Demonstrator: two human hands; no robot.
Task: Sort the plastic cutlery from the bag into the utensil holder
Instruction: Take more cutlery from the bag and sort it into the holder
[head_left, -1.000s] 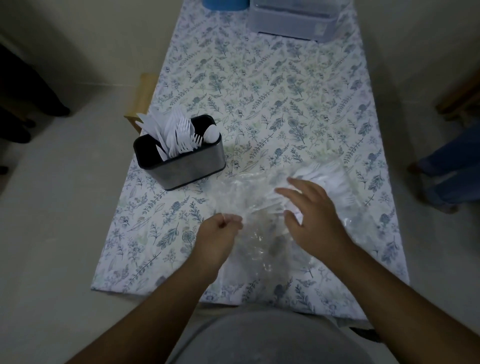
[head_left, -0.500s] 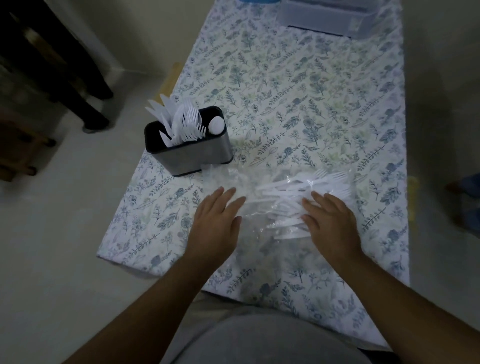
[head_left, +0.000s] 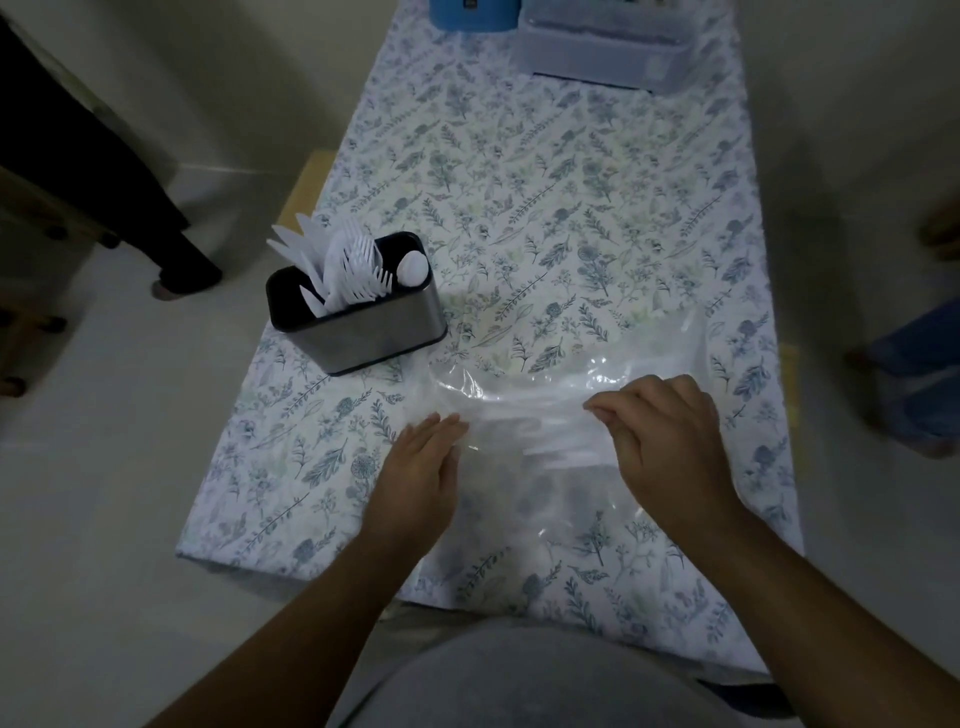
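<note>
A floral-patterned tabletop (head_left: 545, 182) is running lengthwise away from the camera, and it is carrying every task item. At its far end a lidded translucent storage box (head_left: 602, 49) is sitting beside a blue container (head_left: 472, 13), both partly cut off by the frame edge. A clear plastic bag (head_left: 524, 415) is lying flat and crumpled on the near half of the tabletop, and a blurred bundle of white plastic cutlery (head_left: 540, 431) is showing through its film between the two hands. The metal utensil holder (head_left: 358, 317) is standing upright near the left edge of the tabletop, just beyond the bag's left end; white plastic forks (head_left: 358, 270) and knives (head_left: 298, 247) are leaning out of its left and middle sections, and a single spoon (head_left: 413, 267) is standing in its right-end section. The left hand (head_left: 415, 478) is resting palm down on the bag's left portion with fingers extended and together, gripping nothing. The right hand (head_left: 670, 436) is positioned over the bag's right portion with fingers curled inward; motion blur is preventing confirmation of whether its grip is pinching the film or a utensil.
</note>
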